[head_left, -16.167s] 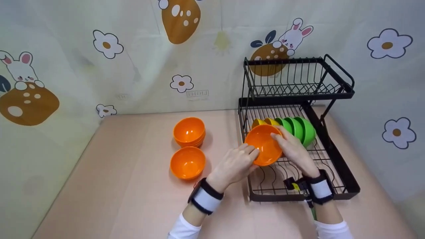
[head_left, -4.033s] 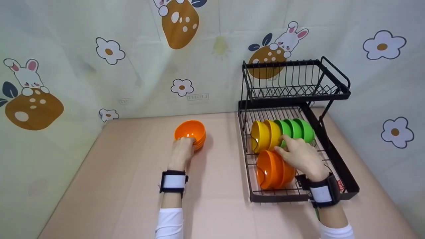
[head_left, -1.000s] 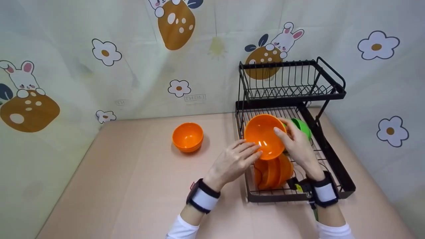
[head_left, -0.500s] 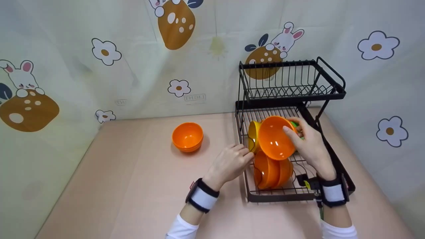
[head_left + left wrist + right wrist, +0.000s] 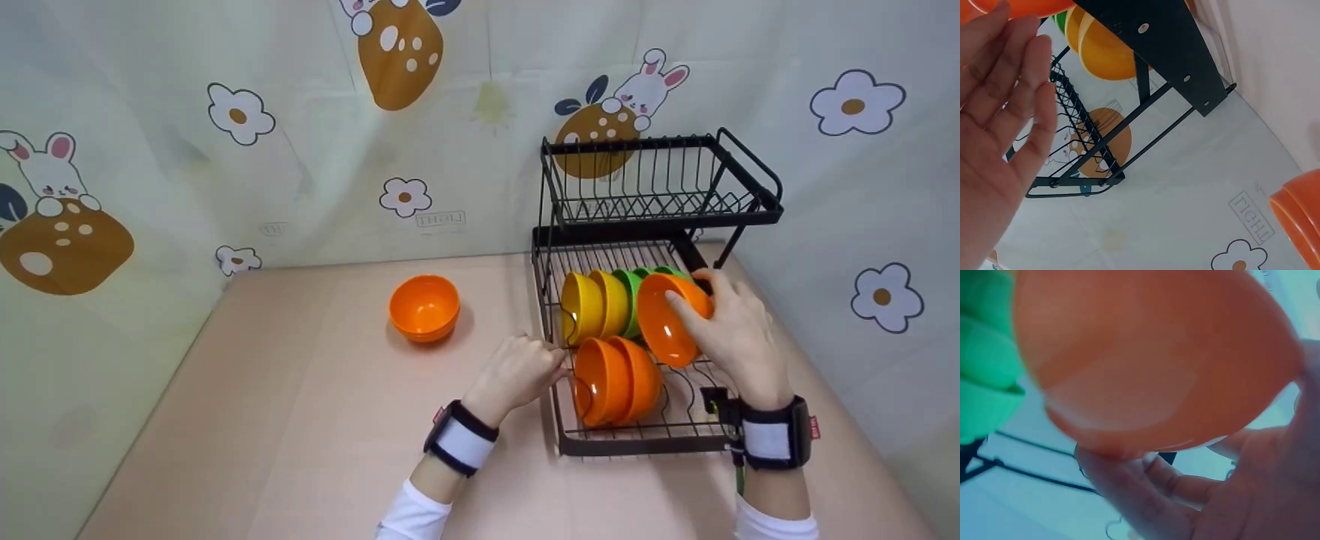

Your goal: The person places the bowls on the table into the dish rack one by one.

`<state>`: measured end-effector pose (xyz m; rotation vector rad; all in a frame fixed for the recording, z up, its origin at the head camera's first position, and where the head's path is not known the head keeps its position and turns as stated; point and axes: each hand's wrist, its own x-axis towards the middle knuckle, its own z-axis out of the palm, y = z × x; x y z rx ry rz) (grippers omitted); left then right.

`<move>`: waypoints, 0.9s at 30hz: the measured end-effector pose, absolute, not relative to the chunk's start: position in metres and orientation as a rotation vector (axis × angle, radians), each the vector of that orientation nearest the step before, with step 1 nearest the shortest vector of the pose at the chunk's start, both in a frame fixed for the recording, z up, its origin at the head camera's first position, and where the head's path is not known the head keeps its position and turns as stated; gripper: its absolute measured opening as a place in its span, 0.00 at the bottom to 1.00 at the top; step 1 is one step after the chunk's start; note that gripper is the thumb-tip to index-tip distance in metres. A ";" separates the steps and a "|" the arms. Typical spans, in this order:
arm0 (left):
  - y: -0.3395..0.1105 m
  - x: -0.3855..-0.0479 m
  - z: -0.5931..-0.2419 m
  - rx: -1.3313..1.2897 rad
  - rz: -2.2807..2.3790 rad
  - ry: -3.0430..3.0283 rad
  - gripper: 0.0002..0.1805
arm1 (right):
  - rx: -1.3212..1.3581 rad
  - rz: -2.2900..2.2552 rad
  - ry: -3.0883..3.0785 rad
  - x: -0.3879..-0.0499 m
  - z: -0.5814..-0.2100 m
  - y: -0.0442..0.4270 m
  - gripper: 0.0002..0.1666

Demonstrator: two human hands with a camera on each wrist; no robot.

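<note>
My right hand (image 5: 742, 337) pinches an orange bowl (image 5: 664, 322) by its rim, thumb inside and fingers behind. The bowl is tilted, held over the lower tier of a black dish rack (image 5: 637, 448), right of two orange bowls (image 5: 600, 386) standing on edge there. In the right wrist view, the held bowl (image 5: 1151, 365) fills most of the picture. At the rack's left edge is my left hand (image 5: 517, 375), holding nothing; the left wrist view shows its fingers (image 5: 1039, 62) loosely bent. Whether it touches the rack I cannot tell.
Behind the orange bowls, two yellow bowls (image 5: 583, 307) and some green bowls (image 5: 631, 300) stand on edge in a row. The rack's upper tier (image 5: 667, 206) overhangs the back. Nested orange bowls (image 5: 424, 309) stand on the pink tabletop (image 5: 315, 420) to the left. A patterned curtain (image 5: 315, 150) hangs behind.
The right hand has carried the orange bowl rightward and turned it more sideways. The left hand has let go of that bowl and drawn back slightly. Earlier, the left hand reached to the table stack.
</note>
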<state>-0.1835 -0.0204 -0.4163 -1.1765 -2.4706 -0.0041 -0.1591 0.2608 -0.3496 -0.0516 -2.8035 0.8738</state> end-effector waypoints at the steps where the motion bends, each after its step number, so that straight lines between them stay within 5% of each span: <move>1: -0.020 -0.183 -0.417 -1.168 -0.001 -2.497 0.13 | -0.062 0.850 -2.828 -0.158 -0.350 0.262 0.44; 27: -0.016 -0.182 -0.427 -1.114 -0.049 -2.639 0.18 | -0.030 0.652 -3.283 -0.169 -0.373 0.242 0.43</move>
